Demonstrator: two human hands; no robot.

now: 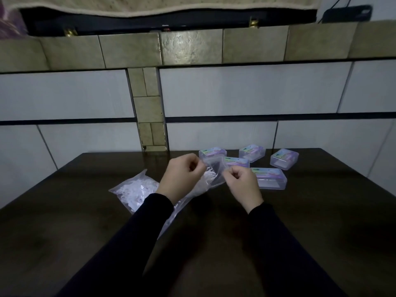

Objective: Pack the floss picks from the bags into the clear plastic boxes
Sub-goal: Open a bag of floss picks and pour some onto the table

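Observation:
Both hands hold a clear bag of white floss picks [211, 174] above the middle of the dark table [85, 211]. My left hand [181, 175] pinches the bag's top edge on its left side. My right hand [242, 182] pinches the same edge on the right. The bag's body trails down toward me under my left forearm. A second full bag of floss picks [135, 190] lies flat on the table, left of my left hand. Several clear plastic boxes [269, 177] with coloured labels stand closed at the back right of the table, behind my right hand.
The table's far edge meets a tiled wall [235, 91]. A tiled ledge [190, 47] runs above it, carrying a dark flat object under a cloth. Bare dark tabletop lies at the left and right of my arms.

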